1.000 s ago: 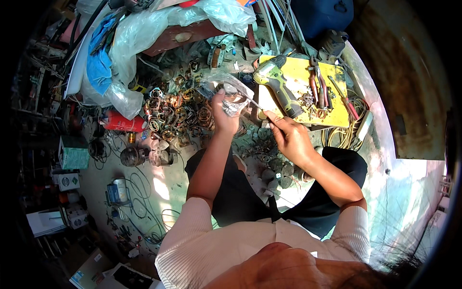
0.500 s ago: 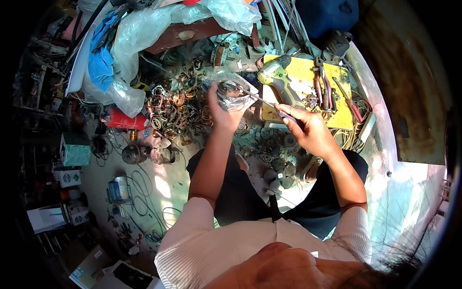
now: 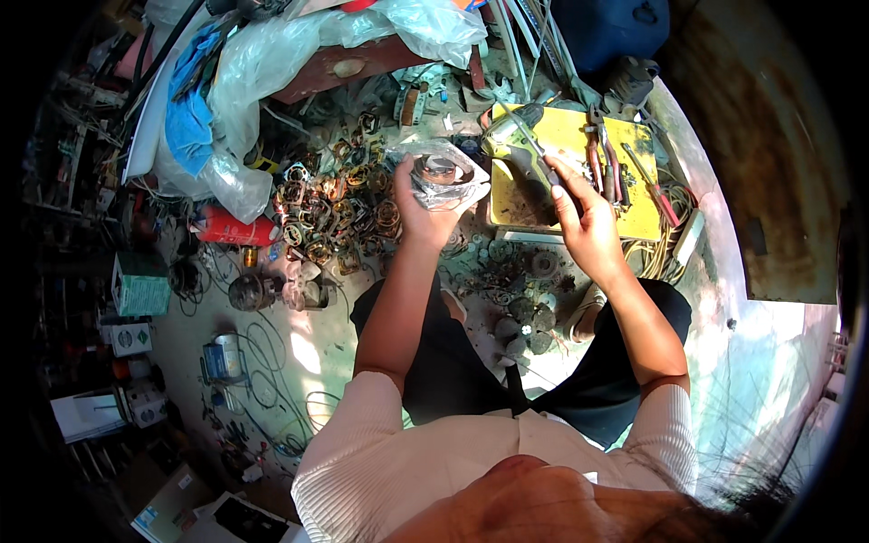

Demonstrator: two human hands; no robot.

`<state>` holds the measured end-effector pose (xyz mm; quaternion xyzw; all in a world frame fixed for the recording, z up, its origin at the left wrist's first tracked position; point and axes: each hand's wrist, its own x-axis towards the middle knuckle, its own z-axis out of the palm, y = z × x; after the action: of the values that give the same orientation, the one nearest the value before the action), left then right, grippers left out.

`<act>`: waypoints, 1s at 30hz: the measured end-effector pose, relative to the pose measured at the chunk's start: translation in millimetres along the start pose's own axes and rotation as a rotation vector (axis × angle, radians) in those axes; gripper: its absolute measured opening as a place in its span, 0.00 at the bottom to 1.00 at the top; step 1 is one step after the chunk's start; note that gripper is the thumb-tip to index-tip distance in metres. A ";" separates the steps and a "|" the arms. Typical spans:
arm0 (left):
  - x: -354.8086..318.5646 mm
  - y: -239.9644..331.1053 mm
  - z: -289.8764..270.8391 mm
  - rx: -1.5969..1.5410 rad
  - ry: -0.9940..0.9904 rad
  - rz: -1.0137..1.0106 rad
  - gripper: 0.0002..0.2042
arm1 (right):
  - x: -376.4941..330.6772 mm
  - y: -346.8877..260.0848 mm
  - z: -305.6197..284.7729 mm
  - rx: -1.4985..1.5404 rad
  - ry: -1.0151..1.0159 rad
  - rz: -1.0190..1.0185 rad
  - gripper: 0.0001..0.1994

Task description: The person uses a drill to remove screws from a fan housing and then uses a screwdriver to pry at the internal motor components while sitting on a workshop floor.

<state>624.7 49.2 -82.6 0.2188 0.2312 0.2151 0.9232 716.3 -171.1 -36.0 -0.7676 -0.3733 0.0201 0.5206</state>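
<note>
My left hand (image 3: 424, 215) is closed around a silvery metal casing (image 3: 453, 194) with a round opening, which looks like a motor housing. My right hand (image 3: 590, 217) grips a screwdriver (image 3: 528, 136) by its handle. The long shaft points up and away to the left, apart from the casing. Under it, a green and black cordless drill (image 3: 501, 143) lies on a yellow board (image 3: 644, 138). Pliers (image 3: 611, 167) and a red-handled tool (image 3: 668, 210) rest on the board's right part.
Copper-wound motor cores (image 3: 317, 213) are heaped left of my left hand. A red cylinder (image 3: 233, 226) lies beyond them. Small round parts (image 3: 534, 312) are scattered between my legs. Coiled cable (image 3: 647, 258) borders the board, and a blue jerrycan (image 3: 611, 32) stands at the back.
My right hand has drawn the screwdriver out of the casing and moved slightly right; its shaft has swung up and away over the drill. My left hand stays nearly still.
</note>
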 end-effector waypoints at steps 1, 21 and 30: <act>-0.6 0.5 -2.4 -0.013 -0.013 -0.003 0.32 | 6.5 6.8 -2.9 0.067 0.005 0.118 0.20; -22.5 -39.9 15.5 0.235 -0.479 -0.305 0.26 | -3.5 31.3 36.0 0.398 -0.051 0.241 0.20; -24.8 -29.8 26.2 0.184 -0.441 -0.327 0.29 | 3.4 21.6 22.5 0.392 0.058 0.321 0.21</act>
<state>627.3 4.7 -68.5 0.3030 0.0756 -0.0112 0.9499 721.3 -155.2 -62.6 -0.7017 -0.2204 0.1527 0.6601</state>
